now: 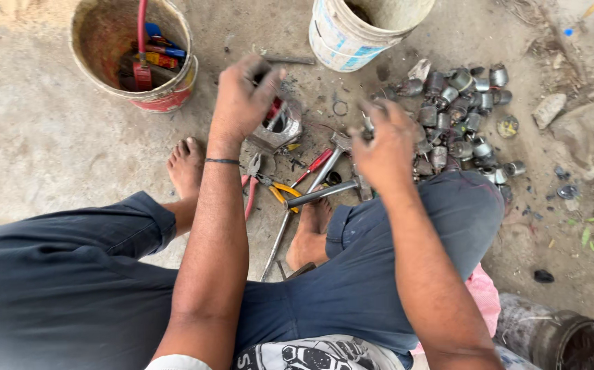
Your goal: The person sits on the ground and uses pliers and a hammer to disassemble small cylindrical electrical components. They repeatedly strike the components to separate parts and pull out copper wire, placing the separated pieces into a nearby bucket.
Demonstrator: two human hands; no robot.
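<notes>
My left hand (242, 99) is raised over a small metal motor housing (278, 127) on the ground, fingers curled around something dark that I cannot make out. My right hand (385, 144) is closed near the edge of a pile of small grey metal motor casings (463, 113), gripping a small metal part that is mostly hidden. Below my hands lie a hammer (324, 192), pliers with red handles (250, 179), pliers with yellow handles (282, 192) and a red-handled screwdriver (314, 166). My bare feet (186, 168) rest on the concrete beside the tools.
A dirty bucket (174, 75) with tools inside stands at the top left. A white plastic bucket (352, 34) stands at the top centre. A dark metal can (571, 339) sits at the bottom right. Stones and debris (549, 109) lie to the right.
</notes>
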